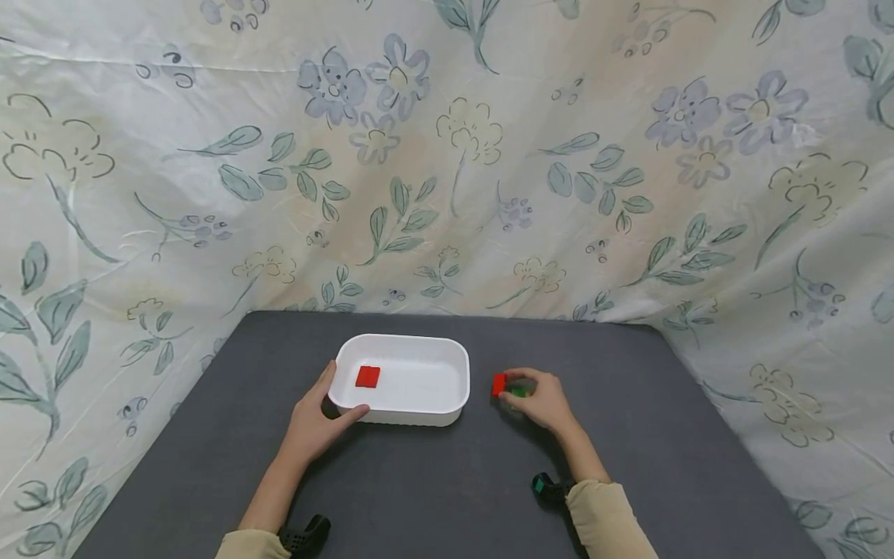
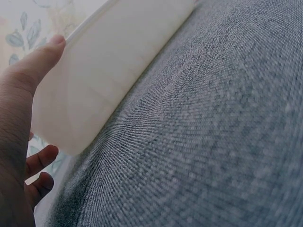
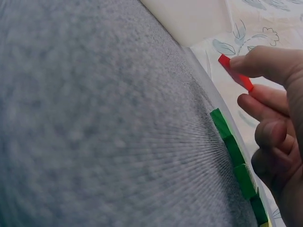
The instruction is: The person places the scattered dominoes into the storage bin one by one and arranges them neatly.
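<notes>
A white plastic container [image 1: 419, 415] stands on the dark cloth, with red blocks [image 1: 368, 376] lying together inside towards its left end. My left hand [image 1: 314, 423] grips the container's near left corner, thumb on the near rim and fingers along the left end. In the left wrist view, the thumb [image 2: 45, 56] lies against the container's pale outer wall [image 2: 104, 71]. To the right of the container, my right hand [image 1: 541, 400] pinches a red block [image 1: 499, 384] between thumb and fingers, held above the cloth in the right wrist view. Green blocks [image 3: 232, 149] sit in a row under that hand.
Dark grey cloth [image 1: 433, 489] covers the table. Behind and at both sides hangs a pale floral sheet [image 1: 447, 178]. A bit of yellow [image 3: 265, 224] shows at the end of the green row. Black bands [image 1: 552, 491] are on both wrists.
</notes>
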`<control>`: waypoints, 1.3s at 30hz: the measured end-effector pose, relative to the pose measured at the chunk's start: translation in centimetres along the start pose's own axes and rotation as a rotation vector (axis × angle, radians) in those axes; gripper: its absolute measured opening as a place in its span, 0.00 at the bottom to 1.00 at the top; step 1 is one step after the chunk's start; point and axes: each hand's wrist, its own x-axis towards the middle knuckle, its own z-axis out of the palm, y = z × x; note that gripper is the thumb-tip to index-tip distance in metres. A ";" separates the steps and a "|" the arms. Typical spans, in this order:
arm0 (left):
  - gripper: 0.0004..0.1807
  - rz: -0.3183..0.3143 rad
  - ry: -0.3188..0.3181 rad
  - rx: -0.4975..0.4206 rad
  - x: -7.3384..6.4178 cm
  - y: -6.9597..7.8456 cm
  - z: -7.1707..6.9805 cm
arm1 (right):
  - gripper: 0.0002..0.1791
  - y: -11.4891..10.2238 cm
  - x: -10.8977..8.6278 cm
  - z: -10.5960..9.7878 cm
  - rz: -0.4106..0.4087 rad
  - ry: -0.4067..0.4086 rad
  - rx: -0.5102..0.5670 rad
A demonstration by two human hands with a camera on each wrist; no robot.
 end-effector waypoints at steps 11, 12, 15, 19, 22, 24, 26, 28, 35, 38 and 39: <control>0.64 -0.006 -0.006 0.002 0.1 0.2 -0.6 | 0.25 -0.8 0.4 -0.2 0.085 -0.013 0.299; 0.63 -0.006 -0.005 0.001 0.1 0.2 -0.6 | 0.26 -0.8 0.4 -0.2 0.088 -0.013 0.319; 0.63 -0.007 -0.003 -0.003 0.0 0.2 -0.6 | 0.25 -1.0 0.3 -0.3 0.090 -0.002 0.380; 0.63 -0.009 0.000 -0.005 -0.2 0.2 -0.5 | 0.24 -1.4 0.1 -0.6 0.078 0.020 0.429; 0.63 -0.009 0.001 -0.003 -0.3 0.2 -0.4 | 0.24 -1.8 0.0 -0.6 0.062 0.021 0.440; 0.63 -0.009 0.001 -0.005 -0.3 0.3 -0.3 | 0.24 -2.1 0.0 -0.5 0.055 0.022 0.448; 0.63 -0.002 0.007 -0.008 -0.2 0.3 -0.2 | 0.24 -2.6 0.0 -0.4 0.048 0.023 0.452; 0.63 0.003 0.015 -0.015 -0.1 0.4 -0.1 | 0.24 -3.0 0.3 -0.3 0.043 0.025 0.447; 0.64 0.009 0.036 -0.017 0.2 0.5 0.5 | 0.23 -4.4 2.0 -0.2 0.007 0.029 0.431; 0.64 0.005 0.036 -0.020 0.3 0.5 0.8 | 0.22 -5.1 2.6 0.0 -0.014 0.021 0.434; 0.64 0.003 0.038 -0.023 0.3 0.5 0.8 | 0.22 -5.3 2.8 0.1 -0.019 0.019 0.436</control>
